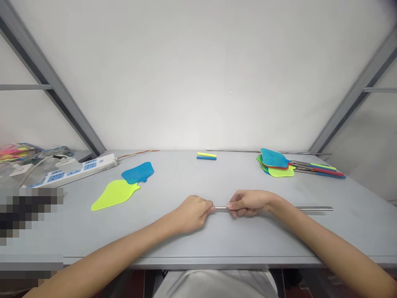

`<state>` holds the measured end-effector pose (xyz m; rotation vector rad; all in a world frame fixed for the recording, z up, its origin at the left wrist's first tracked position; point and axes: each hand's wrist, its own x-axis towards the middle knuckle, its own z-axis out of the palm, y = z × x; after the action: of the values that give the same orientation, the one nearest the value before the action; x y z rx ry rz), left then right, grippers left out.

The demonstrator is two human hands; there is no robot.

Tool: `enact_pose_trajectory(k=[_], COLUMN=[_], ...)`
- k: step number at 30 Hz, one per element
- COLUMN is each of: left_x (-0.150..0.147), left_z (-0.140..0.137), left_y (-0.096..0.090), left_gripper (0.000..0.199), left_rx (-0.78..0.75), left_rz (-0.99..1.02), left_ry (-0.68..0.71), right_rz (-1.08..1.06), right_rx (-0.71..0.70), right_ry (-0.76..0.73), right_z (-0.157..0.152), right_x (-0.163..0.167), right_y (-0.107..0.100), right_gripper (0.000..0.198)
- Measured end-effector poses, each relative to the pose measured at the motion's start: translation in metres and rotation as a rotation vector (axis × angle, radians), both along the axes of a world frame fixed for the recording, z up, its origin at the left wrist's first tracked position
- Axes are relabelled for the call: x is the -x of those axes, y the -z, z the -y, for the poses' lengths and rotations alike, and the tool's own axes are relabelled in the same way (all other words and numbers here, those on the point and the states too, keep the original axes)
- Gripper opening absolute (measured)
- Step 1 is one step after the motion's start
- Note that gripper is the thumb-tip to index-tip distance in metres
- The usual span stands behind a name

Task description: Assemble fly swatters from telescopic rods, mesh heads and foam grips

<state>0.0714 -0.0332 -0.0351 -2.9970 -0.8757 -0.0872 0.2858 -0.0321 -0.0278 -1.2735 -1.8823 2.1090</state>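
My left hand [195, 213] is closed in a fist around one end of a thin metal rod [221, 209], and that end is hidden inside the fingers. My right hand [249, 203] pinches the same rod a short way to the right, thumb on top. Beyond the right wrist, a silvery length of metal [316, 208] shows low over the table. To the left lie two loose fly swatter heads, a blue one [138, 172] and a yellow-green one [116, 194], the two touching or slightly overlapping.
Fly swatters [274, 159] with handles are piled at the right. A yellow tube [206, 155] and a blue tube [206, 158] lie at the back. Behind the pile, a thin rod [235, 150] runs along the wall. A power strip [89, 166] with cables occupies the left.
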Motion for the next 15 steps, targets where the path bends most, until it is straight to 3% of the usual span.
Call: enact_pose_trajectory(k=[15], left_x=[-0.0008], left_z=[-0.0014], left_y=[0.0021], left_gripper=[0.036], left_rx=[0.007], left_rz=[-0.016], left_ry=[-0.029], right_rz=[0.0], right_rx=[0.029], right_ry=[0.014], right_z=[0.0003], right_x=[0.0018], right_y=[-0.002], right_gripper=[0.031])
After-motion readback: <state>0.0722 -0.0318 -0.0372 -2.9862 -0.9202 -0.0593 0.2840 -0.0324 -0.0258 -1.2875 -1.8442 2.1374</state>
